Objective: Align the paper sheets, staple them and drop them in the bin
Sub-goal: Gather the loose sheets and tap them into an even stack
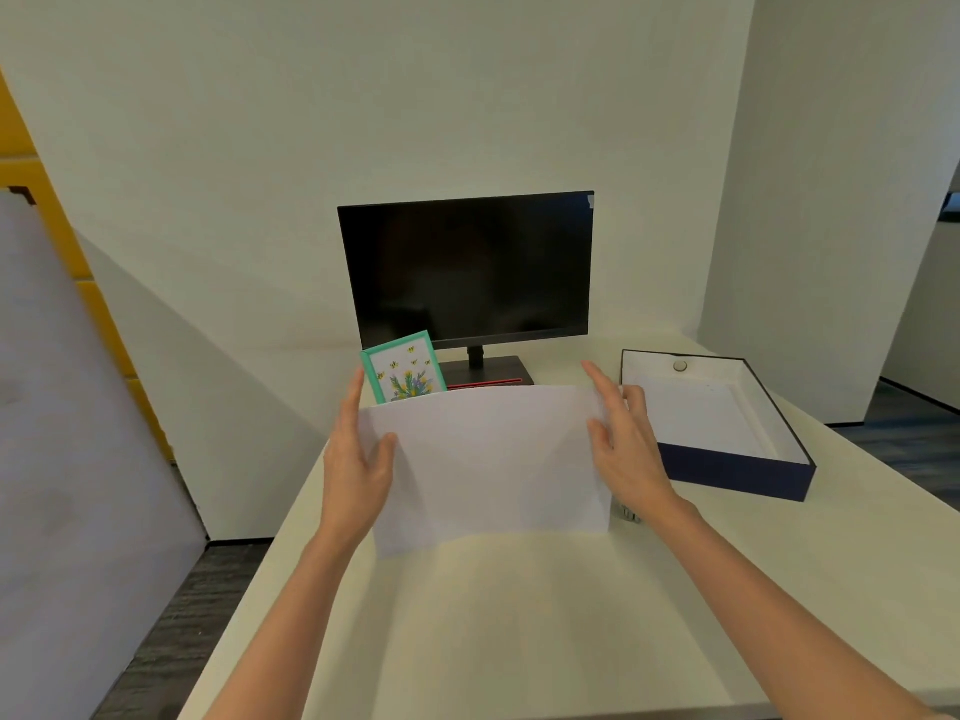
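Head view: the left hand (358,459) and right hand (623,444) grip the side edges of the paper sheets (488,465), held upright on the table (519,615). The open box (727,470) sits right, just beside.

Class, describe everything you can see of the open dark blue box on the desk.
The dark blue box is a shallow, lidless rectangular tray that looks like card. Its outer walls are navy and its lining is white. A small round button-like piece sits on the inside of the far wall. No contents show inside. It rests flat on the pale desk, at the right, turned slightly askew, right of the monitor. The right hand is close to its left side, but contact cannot be told.
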{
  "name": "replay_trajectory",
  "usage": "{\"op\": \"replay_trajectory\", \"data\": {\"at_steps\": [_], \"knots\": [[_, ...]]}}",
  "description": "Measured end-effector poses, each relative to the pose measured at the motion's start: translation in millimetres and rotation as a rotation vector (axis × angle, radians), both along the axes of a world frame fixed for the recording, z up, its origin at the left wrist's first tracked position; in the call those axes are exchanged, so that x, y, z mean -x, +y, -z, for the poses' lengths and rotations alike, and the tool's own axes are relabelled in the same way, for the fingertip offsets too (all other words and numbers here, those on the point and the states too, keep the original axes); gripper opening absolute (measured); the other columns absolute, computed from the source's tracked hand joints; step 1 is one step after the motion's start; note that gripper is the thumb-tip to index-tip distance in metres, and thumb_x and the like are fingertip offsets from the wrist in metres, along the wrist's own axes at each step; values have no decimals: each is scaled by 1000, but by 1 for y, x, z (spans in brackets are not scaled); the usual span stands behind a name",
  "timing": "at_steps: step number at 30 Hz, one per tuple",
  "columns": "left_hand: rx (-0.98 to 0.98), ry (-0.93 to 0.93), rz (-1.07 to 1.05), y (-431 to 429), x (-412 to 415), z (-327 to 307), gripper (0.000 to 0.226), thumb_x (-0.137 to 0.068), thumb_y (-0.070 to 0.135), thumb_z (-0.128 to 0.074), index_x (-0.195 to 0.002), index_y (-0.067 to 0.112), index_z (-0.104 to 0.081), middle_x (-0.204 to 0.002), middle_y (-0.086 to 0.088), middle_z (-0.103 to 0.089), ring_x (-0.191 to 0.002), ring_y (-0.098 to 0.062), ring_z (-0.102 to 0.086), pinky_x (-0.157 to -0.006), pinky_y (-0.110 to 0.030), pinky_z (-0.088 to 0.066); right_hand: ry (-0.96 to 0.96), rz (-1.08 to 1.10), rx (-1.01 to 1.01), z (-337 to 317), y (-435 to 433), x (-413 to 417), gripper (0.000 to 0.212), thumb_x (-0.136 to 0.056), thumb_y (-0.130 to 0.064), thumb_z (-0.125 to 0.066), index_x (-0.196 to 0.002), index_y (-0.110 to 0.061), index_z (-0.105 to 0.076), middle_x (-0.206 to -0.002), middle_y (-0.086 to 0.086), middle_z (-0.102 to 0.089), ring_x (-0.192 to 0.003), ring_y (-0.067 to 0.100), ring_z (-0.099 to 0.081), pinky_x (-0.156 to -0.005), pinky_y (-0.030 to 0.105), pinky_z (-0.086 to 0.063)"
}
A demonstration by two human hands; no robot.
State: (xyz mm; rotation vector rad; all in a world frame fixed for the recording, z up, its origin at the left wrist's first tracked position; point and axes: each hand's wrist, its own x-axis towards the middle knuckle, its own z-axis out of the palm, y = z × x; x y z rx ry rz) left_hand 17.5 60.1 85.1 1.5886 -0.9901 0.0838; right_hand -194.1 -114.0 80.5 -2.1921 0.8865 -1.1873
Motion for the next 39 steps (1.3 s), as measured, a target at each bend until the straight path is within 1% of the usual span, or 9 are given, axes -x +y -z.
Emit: {"op": "replay_trajectory", "data": {"at_steps": [5,9,12,16,23,28,32,36,39], "knots": [[-55,-181,-91,-3,-1,2,43,-95,6,-48,-131,30,-51,-111,0,-47,-103,-10,-47,-89,-24,-42,-58,-4,-24,0,-6,-3,48,-99,-5,-36,-134,-36,-47,-114,-2,-35,-99,9,-45,-82,9,-42],[59,-11,-76,-6,-2,8,57,-92,7,-54,-140,32,-36,-118,4,-46,-105,-7,-49,-88,-7,-38,-93,-23,-70,-1,-7,-4,47,-96,0,-37,-125,-33,-52,-109,1,-42,-99,11,-46,-82,16,-38],[31,360,-9,-7,-5,20,68,-87,16,-63,-141,35,-26,-124,2,-50,-106,-18,-58,-89,-33,-48,-138,-29,-139,-3,-8,-4,47,-93,3,-37,-117,-33,-54,-111,1,-46,-103,13,-47,-88,23,-37],[-126,372,28,-4,-10,21,43,-82,24,-63,-123,28,-51,-121,1,-63,-111,-25,-60,-94,-48,-50,-130,-38,-166,-10,-9,1,39,-90,3,-42,-108,-29,-53,-114,-1,-47,-104,13,-47,-88,24,-38],[-280,-255,76,-14,5,-84,30,-93,9,-53,-122,13,-51,-108,3,-56,-96,-16,-52,-79,-24,-36,308,-130,-258,-60,-11,11,29,-78,-21,-69,-105,-27,-60,-116,-4,-53,-108,16,-50,-93,38,-44],[-484,-668,100,-34,40,-135,15,-91,12,-51,-94,23,-40,-92,2,-52,-89,-27,-55,-77,-39,-46,68,-420,-419,-90,17,-12,38,-84,-15,-66,-121,-19,-58,-112,-4,-66,-98,12,-64,-71,22,-50],[-492,-739,-44,-34,49,-142,19,-90,30,-54,-92,26,-36,-86,2,-53,-84,-28,-55,-69,-36,-43,-163,-379,-544,-81,19,-12,28,-87,-9,-62,-114,-18,-61,-107,0,-68,-94,17,-67,-67,25,-54],[-387,-598,-299,-13,25,-132,33,-82,48,-63,-94,20,-51,-78,4,-54,-78,-23,-51,-66,-31,-35,-309,-348,-642,-58,13,-1,31,-87,-7,-63,-116,-17,-62,-110,4,-70,-98,24,-67,-72,32,-57],[-156,-178,-110,-7,15,-106,33,-77,34,-74,-100,22,-56,-84,19,-54,-90,-19,-56,-77,-36,-47,-338,-353,-703,-39,14,0,31,-87,-9,-63,-117,-17,-61,-112,5,-70,-99,22,-67,-84,39,-55]]}}
